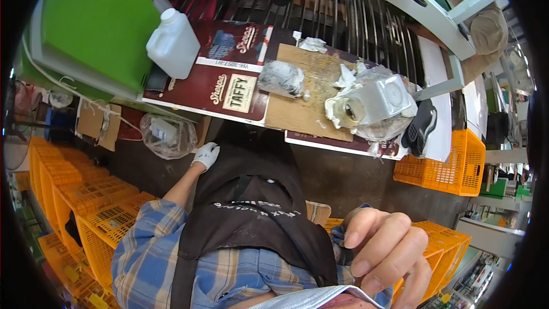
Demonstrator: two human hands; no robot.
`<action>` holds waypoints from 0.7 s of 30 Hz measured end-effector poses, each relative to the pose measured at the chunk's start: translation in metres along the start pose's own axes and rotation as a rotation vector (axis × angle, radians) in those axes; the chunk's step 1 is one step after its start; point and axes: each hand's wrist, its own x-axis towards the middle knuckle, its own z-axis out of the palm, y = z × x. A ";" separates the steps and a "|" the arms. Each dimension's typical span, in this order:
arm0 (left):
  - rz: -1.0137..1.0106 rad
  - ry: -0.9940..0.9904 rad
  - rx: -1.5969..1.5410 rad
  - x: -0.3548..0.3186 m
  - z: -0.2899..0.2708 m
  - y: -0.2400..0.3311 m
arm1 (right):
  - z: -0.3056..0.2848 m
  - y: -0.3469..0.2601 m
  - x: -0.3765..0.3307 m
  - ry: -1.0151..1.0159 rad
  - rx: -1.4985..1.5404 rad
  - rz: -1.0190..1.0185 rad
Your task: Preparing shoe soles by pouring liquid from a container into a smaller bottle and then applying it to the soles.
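Note:
My right hand (392, 252) is bare and raised very near the camera. Its fingers are loosely bent with gaps between them, and I see nothing in it. Lower on the left, my left hand (206, 156) wears a white glove and hangs beside my dark apron (249, 206). It is loosely open, holding nothing visible, nearest to a clear plastic bag (167, 135) with a white container inside. On the bench in front lie a smeared whitish cylinder (281, 79) and a stained cardboard sheet (309, 115). A translucent bottle (386, 98) lies on its side over crumpled plastic.
A white jug (173, 46) stands at the bench's left, beside a green machine housing (94, 28). Metal rollers (343, 14) run behind. A dark shoe (421, 127) rests at the right edge. Orange crates (440, 163) stand on both sides. Another person (486, 31) is at the far right.

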 end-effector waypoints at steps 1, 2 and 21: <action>0.012 0.035 -0.030 -0.004 -0.002 0.001 | 0.002 -0.005 0.001 0.062 -0.053 0.001; -0.023 0.047 -0.042 -0.014 -0.002 0.001 | 0.001 -0.007 0.000 0.124 -0.107 0.002; -0.054 0.070 0.081 -0.001 -0.067 -0.035 | -0.022 -0.001 0.020 0.106 -0.534 -0.706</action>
